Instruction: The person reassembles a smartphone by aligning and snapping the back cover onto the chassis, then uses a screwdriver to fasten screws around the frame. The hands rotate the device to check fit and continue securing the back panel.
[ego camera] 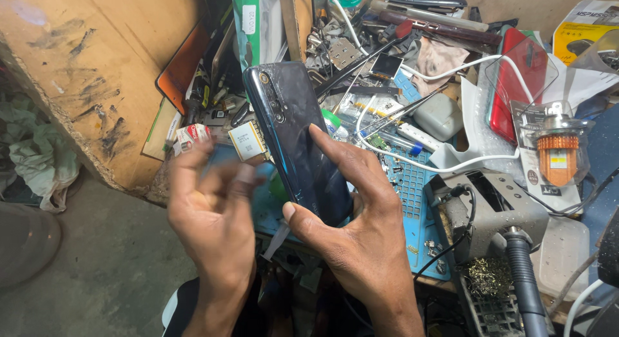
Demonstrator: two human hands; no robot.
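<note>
A wooden board (97,72) stood off to the left, well beyond the fingers of the left hand (216,214). That hand was blurred, its fingers loosely curled and a little apart, gripping nothing that could be made out; whether they brushed the phone's edge could not be told. Just past its fingertips lay a small red and white box (191,136) and a flat pale battery pack (247,141). To the right, the right hand (351,221) held a dark phone (296,140) back side up, tilted on end above the table (422,188), the thumb pressed against its lower edge and the index finger laid flat along the glossy back, the other fingers tucked behind. The camera strip sat at the far end, away from the fingers. Beyond the right fingers were a white cable (412,163), a blue work mat (412,182) and, further right, an orange-capped part in a clear packet (556,153) and a grey soldering stand (500,211). The step looked to be an inspection of the phone's back cover; any next move would likely call for the left fingers to steady the near edge while the right kept its grip
</note>
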